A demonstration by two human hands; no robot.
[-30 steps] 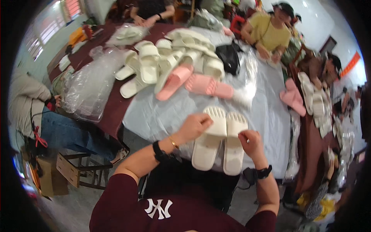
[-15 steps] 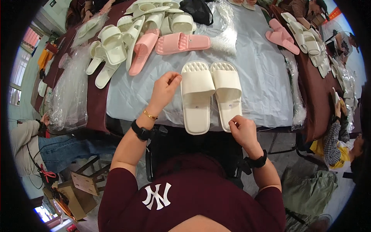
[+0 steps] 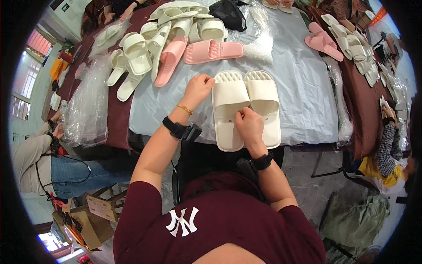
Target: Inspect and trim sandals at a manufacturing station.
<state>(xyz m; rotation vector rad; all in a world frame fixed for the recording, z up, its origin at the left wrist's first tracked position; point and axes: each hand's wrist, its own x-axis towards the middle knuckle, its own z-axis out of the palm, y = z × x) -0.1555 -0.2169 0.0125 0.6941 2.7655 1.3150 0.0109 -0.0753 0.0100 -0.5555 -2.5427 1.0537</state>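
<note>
Two cream slide slippers lie side by side before me, toes pointing away: the left slipper (image 3: 228,94) and the right slipper (image 3: 263,94). My left hand (image 3: 198,90) is closed, its fingertips pinched beside the toe end of the left slipper's outer edge. Whatever those fingers may hold is too small to make out. Over the middle, where the slippers meet, is my right hand (image 3: 249,127), its fingers curled closed just below the straps. It covers part of both insoles, and what lies under its fingertips is hidden.
A heap of cream slippers (image 3: 140,53) lies at the back left, with a pink slipper (image 3: 213,51) in front of it. Clear plastic bags (image 3: 90,105) hang at left. A black mesh bag (image 3: 228,15) lies far back. Other people's hands (image 3: 387,110) are at right.
My right hand has moved left, from the right slipper's heel to the middle between both slippers. My left hand stays by the left slipper's toe. The whole view has shifted slightly.
</note>
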